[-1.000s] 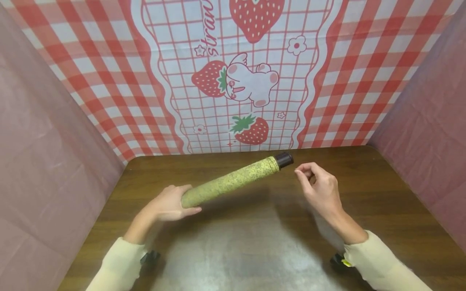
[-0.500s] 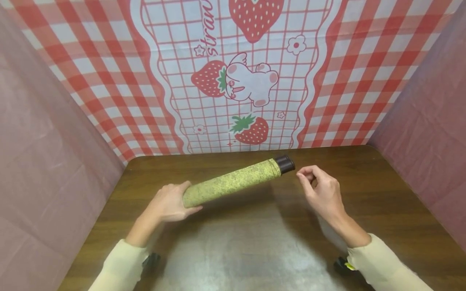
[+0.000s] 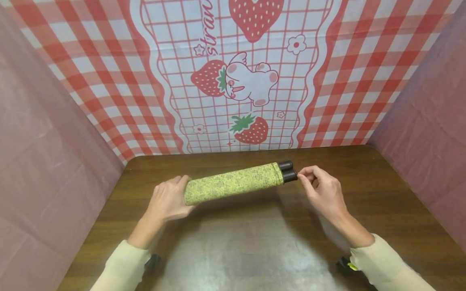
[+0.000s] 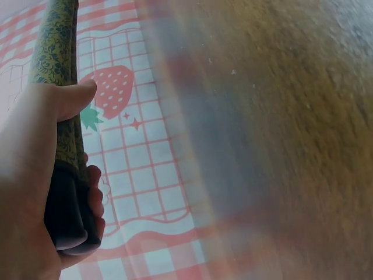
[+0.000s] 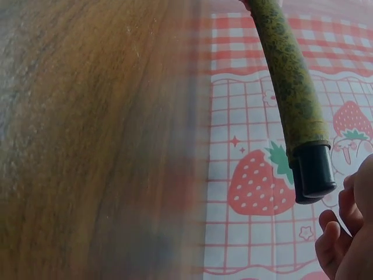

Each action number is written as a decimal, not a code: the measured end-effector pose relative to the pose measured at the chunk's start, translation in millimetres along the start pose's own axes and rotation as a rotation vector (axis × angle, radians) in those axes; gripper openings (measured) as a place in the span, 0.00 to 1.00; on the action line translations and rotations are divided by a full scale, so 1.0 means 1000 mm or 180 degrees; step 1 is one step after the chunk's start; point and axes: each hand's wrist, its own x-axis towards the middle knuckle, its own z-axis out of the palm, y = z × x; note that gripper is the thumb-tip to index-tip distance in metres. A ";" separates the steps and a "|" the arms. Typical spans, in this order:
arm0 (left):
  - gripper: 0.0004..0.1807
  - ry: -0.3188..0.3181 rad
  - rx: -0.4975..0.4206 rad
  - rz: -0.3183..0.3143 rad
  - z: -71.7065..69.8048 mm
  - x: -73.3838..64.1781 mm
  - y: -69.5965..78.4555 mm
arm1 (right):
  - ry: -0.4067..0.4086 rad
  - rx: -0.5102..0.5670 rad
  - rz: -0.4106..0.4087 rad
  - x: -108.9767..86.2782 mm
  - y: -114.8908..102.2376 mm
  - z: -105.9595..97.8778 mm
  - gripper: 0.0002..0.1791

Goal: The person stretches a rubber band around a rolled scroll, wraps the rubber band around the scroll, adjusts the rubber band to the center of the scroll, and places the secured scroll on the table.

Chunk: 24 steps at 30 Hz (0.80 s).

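A scroll (image 3: 233, 182) with yellow-green floral backing is rolled on two dark rods and held above the table. My left hand (image 3: 169, 200) grips its left end. In the left wrist view the thumb lies across the patterned scroll (image 4: 53, 58) and the fingers wrap behind, around the black rod ends (image 4: 67, 213). My right hand (image 3: 324, 190) is beside the other black rod ends (image 3: 290, 175), fingers bent, thumb and index tips together. In the right wrist view those fingers (image 5: 332, 239) stand a little apart from the black ends (image 5: 315, 169).
A brown wooden table (image 3: 236, 250) lies beneath the hands. Behind it hangs a red-and-white checked cloth (image 3: 105, 81) with strawberry prints. Pink cloth walls (image 3: 43, 141) flank both sides. Dark straps (image 3: 344, 264) show at the wrists.
My left hand has turned the scroll about its length, so both dark rod ends now show on the right. That end has dropped slightly toward my right fingertips; the right hand has barely moved.
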 end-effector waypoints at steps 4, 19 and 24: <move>0.41 0.0146 0.0163 0.0067 0.000 -0.001 0.000 | -0.0109 0.0047 -0.0099 0.001 0.002 -0.002 0.08; 0.41 0.0542 0.0392 0.0463 0.009 0.004 0.005 | -0.1832 -0.0702 0.0197 0.011 0.007 -0.023 0.52; 0.41 0.0629 0.0436 0.0570 0.010 0.005 0.011 | -0.1716 -0.0800 -0.0082 0.012 0.010 -0.016 0.51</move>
